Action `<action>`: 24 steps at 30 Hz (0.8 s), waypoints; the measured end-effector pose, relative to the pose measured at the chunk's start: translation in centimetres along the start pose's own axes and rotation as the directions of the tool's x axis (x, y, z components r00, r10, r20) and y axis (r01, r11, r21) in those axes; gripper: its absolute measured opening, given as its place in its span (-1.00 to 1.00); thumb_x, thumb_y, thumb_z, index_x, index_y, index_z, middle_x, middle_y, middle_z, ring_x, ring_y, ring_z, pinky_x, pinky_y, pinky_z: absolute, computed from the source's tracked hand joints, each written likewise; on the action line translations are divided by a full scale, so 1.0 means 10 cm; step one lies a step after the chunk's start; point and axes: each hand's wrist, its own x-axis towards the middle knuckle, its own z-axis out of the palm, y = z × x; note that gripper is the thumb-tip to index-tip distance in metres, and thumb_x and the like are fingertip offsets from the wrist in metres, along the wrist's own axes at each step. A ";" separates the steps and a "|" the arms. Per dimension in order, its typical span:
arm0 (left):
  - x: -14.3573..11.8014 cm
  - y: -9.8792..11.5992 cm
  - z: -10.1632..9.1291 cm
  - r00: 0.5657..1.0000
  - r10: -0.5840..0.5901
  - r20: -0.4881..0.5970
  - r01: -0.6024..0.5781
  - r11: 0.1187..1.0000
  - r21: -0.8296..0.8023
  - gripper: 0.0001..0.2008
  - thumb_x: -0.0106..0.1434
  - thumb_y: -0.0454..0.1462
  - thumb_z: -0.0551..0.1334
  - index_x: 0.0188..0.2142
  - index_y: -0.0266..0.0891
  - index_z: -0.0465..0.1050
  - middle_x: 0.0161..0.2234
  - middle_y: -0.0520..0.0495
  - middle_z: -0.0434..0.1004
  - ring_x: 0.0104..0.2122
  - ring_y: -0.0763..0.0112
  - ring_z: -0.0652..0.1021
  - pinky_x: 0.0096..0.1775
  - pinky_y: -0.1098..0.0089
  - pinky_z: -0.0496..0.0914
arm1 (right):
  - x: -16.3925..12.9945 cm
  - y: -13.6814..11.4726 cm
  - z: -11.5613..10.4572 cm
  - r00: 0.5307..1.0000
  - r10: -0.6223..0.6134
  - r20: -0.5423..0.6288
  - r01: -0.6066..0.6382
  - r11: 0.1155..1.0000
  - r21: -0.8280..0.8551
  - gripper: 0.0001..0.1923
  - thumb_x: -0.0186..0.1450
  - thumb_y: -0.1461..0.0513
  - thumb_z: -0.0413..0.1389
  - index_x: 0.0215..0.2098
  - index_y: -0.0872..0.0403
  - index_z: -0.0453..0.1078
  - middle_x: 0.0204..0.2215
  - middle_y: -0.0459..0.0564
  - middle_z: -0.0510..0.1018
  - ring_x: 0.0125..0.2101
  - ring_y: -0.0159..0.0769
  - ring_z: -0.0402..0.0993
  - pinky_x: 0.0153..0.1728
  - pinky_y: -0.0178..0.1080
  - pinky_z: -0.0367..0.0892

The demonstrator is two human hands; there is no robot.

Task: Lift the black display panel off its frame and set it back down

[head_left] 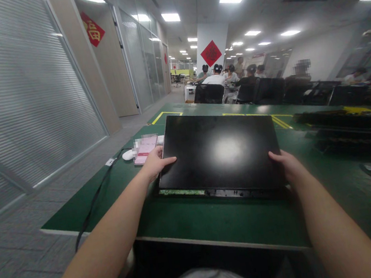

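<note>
A black flat display panel (204,150) faces up in front of me, tilted a little over the green table. Along its near edge runs a strip of green circuit board (182,192). My left hand (154,163) grips the panel's left side, thumb on the screen face and fingers curled behind the edge. On the opposite side my right hand (288,166) holds the edge the same way, its fingers hidden underneath. Whether the panel touches the tabletop I cannot tell.
Left of the panel lie a phone (146,149) and a white mouse-like object (128,155), with a black cable (94,201) crossing the table (217,226). Dark flat panels (359,134) are stacked on the right. Black chairs (209,94) and several seated people are beyond.
</note>
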 end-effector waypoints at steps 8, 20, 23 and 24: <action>0.03 -0.05 0.01 1.000 0.027 0.007 -0.027 0.998 0.052 -0.43 -0.32 -0.26 0.60 -0.28 -0.23 0.46 -0.27 -0.10 0.66 -0.15 0.06 0.63 0.00 0.04 0.44 | 0.02 0.01 -0.01 0.996 0.087 -0.002 -0.087 0.996 -0.015 -0.68 0.04 0.26 0.28 -0.21 -0.03 0.47 -0.42 0.00 0.64 -0.48 -0.09 0.57 -0.48 -0.09 0.48; 0.07 -0.16 -0.01 0.999 0.036 0.022 -0.037 0.997 0.073 -0.45 -0.25 -0.27 0.58 -0.24 -0.24 0.46 -0.20 -0.14 0.65 -0.09 0.06 0.61 0.07 0.01 0.39 | 0.06 0.05 0.01 0.994 0.102 -0.047 -0.102 0.995 -0.010 -0.68 0.01 0.28 0.28 -0.24 -0.02 0.46 -0.44 -0.02 0.64 -0.50 -0.13 0.56 -0.49 -0.14 0.46; 0.07 -0.17 -0.01 0.999 0.038 0.022 -0.040 0.996 0.079 -0.45 -0.24 -0.27 0.58 -0.22 -0.24 0.47 -0.19 -0.13 0.65 -0.09 0.07 0.61 0.08 0.02 0.40 | 0.09 0.08 -0.01 0.996 0.079 -0.034 -0.081 0.996 -0.032 -0.69 0.02 0.27 0.29 -0.24 -0.03 0.47 -0.44 -0.02 0.64 -0.48 -0.12 0.57 -0.46 -0.12 0.46; 0.07 -0.17 0.00 0.999 0.037 0.018 -0.039 0.996 0.080 -0.44 -0.24 -0.28 0.58 -0.22 -0.24 0.47 -0.19 -0.13 0.65 -0.09 0.07 0.61 0.08 0.03 0.40 | 0.10 0.08 -0.02 0.997 0.074 -0.029 -0.075 0.996 -0.041 -0.69 0.02 0.27 0.29 -0.24 -0.03 0.47 -0.44 -0.02 0.64 -0.48 -0.11 0.57 -0.46 -0.12 0.46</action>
